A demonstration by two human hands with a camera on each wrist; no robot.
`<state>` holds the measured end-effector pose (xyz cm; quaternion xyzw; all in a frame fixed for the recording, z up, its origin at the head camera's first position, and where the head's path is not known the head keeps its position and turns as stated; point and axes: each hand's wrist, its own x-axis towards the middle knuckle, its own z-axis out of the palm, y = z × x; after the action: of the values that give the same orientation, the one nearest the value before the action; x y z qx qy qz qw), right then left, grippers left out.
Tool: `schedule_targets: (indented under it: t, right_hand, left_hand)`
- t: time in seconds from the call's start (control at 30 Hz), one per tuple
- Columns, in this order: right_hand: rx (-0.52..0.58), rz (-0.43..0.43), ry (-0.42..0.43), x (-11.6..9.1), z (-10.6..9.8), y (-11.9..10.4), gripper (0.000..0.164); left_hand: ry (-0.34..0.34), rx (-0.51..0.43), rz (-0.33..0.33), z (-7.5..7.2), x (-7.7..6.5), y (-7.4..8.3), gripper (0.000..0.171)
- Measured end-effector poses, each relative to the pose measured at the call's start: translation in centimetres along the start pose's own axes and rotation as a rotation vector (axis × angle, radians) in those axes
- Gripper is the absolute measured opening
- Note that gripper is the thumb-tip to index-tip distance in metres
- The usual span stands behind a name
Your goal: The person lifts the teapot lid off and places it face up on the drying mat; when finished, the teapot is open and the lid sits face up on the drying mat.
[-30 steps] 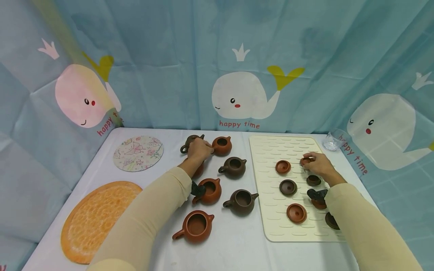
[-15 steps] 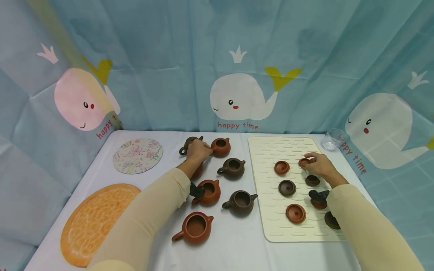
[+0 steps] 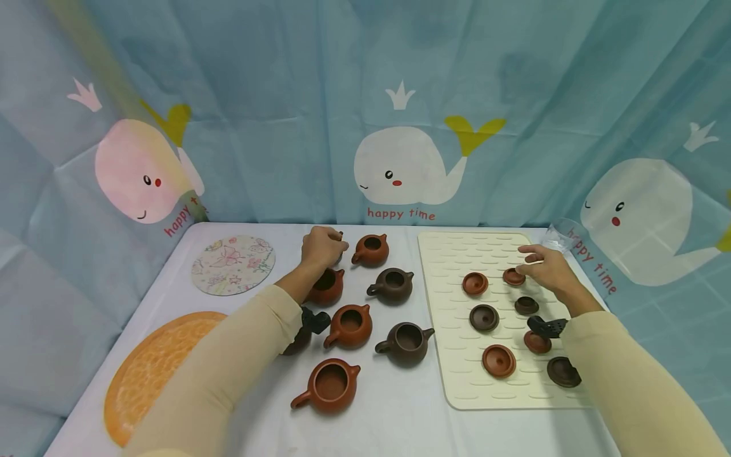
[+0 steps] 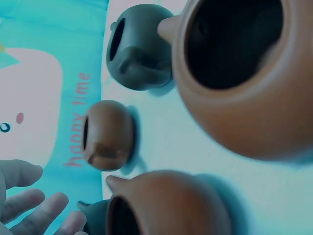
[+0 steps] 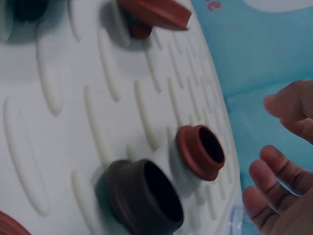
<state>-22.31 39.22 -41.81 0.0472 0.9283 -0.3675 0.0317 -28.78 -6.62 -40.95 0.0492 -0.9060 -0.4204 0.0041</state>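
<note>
My left hand (image 3: 321, 247) is above a dark brown teapot (image 4: 95, 215), which it mostly hides in the head view. In the left wrist view the fingers are spread and hold nothing. A reddish-brown teapot (image 3: 371, 251) stands just right of that hand, with another reddish teapot (image 3: 327, 289) below it. My right hand (image 3: 547, 270), fingers apart, hovers by the right edge of the cream mat (image 3: 442, 247). Nearest to it lies a small reddish lid (image 3: 514, 277), rim up. A dark lid (image 5: 146, 196), also rim up, lies beside that one.
More teapots without lids, such as a dark one (image 3: 408, 343), stand mid-table. Further lids (image 3: 484, 318) lie on the mat. A clear cup (image 3: 559, 236) stands at the back right. A floral round mat (image 3: 233, 265) and an orange round mat (image 3: 160, 374) lie left.
My left hand has moved left, away from the back reddish teapot, to above the dark teapot. My right hand has let go of the small reddish lid and drawn slightly right, fingers parted.
</note>
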Motion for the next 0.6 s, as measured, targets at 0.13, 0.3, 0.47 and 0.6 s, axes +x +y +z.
schedule_targets:
  t: [0.13,0.3,0.47,0.6]
  right_hand:
    - [0.009,-0.028,0.015,-0.4,-0.2,-1.4,0.06]
    - [0.047,-0.097,0.028,-1.1,-0.5,-3.0,0.061]
    - [0.07,-0.152,0.032,-1.7,-0.5,-5.2,0.063]
    - [0.083,-0.188,0.027,-1.9,-0.3,-7.4,0.063]
  left_hand:
    - [0.042,-0.022,0.0,-1.3,-0.4,-0.4,0.021]
    - [0.098,-0.069,-0.025,-2.5,-0.8,-1.5,0.026]
    - [0.13,-0.106,-0.048,-3.3,-0.7,-3.0,0.034]
    - [0.143,-0.111,-0.08,-3.6,-0.5,-4.1,0.034]
